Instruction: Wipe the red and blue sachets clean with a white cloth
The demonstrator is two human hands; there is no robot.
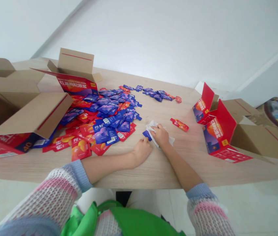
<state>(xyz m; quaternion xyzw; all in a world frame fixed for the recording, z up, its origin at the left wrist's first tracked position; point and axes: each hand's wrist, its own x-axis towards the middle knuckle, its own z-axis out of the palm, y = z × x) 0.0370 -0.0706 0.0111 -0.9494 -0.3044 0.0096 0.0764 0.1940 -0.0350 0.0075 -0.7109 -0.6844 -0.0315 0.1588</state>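
Note:
A blue sachet [147,134] lies on the table in front of me, mostly hidden under a white wipe [171,140]. My right hand [160,135] is closed on the wipe and presses it against the sachet. At the sachet's near edge, my left hand [141,151] has its fingers curled in a pinch on it. A single red-orange sachet [180,125] lies to the right of the wipe. Left of my hands spreads a large pile of blue sachets [101,133] and red sachets [80,148], overlapping one another.
Open red cartons stand on both sides: a near-left carton [8,144], a back-left carton [76,83], a near-right carton [215,134] and a back-right carton [201,106]. A smaller blue sachet group [158,95] lies at the back. The table's front edge [139,188] runs close to me.

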